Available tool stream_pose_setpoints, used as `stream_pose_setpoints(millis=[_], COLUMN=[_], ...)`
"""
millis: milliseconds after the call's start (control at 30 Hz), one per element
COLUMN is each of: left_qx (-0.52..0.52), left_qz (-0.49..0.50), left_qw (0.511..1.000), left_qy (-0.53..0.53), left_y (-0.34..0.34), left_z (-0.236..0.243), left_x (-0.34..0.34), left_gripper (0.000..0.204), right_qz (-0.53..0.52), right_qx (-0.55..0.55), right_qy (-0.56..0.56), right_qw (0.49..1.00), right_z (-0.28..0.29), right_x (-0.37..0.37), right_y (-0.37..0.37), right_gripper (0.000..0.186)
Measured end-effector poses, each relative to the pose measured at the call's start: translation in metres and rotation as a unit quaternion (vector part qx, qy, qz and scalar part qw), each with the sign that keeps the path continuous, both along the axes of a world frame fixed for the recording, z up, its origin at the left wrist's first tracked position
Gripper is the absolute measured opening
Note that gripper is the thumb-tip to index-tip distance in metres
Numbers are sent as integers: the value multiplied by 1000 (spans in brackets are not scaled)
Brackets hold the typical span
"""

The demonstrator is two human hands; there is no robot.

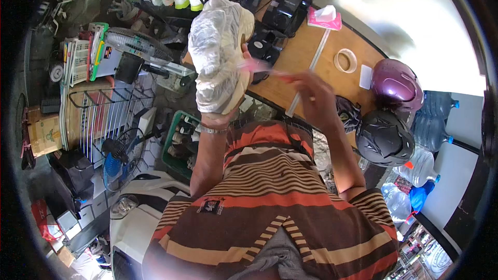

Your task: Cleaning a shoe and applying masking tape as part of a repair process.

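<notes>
A white shoe [218, 54], covered in thin clear plastic with its pale sole facing right, is held up in front of me. My left hand [222, 118] grips it from beneath and behind, fingertips showing at the sole's edge; most of that hand is hidden by the shoe. Closed around a slim pink-handled tool [264, 68], my right hand [314, 96] is to the right of the shoe. Motion smears the tool, and its tip overlaps the shoe's lower right side. Whether it touches the plastic, I cannot tell.
The wooden table [332, 67] carries black devices [285, 8], a pink tissue pack [324, 17], a tape roll [345, 60], a purple helmet [397, 84] and a black helmet [385, 138]. Left are fans [136, 44], a green crate [171, 148] and a motorbike [137, 218]. Water jugs [429, 124] stand right.
</notes>
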State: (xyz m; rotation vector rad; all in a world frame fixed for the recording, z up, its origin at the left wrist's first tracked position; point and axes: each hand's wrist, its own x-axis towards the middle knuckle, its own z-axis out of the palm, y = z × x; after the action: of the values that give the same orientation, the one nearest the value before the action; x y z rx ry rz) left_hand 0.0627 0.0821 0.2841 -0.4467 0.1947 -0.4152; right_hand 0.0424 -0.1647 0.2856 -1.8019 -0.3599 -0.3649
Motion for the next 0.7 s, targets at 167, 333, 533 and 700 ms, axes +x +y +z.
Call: stream_pose_setpoints(millis=[167, 333, 533, 700], left_qx=[313, 510, 617, 679], left_qz=[46, 169, 253, 279], left_qw=[929, 843, 745, 680], left_qy=[-189, -22, 1, 6], left_y=[-8, -22, -26, -23], left_z=[2, 8, 6, -4], left_x=[4, 5, 4, 5], left_gripper=[64, 60, 65, 70], right_qz=[-50, -107, -20, 74], right_qx=[187, 43, -143, -191], right_qy=[-117, -91, -53, -28], right_qw=[974, 989, 988, 978], right_z=[-26, -28, -16, -13], right_x=[-6, 6, 10, 17], right_y=[-5, -17, -8, 9], right_gripper=[32, 27, 19, 14])
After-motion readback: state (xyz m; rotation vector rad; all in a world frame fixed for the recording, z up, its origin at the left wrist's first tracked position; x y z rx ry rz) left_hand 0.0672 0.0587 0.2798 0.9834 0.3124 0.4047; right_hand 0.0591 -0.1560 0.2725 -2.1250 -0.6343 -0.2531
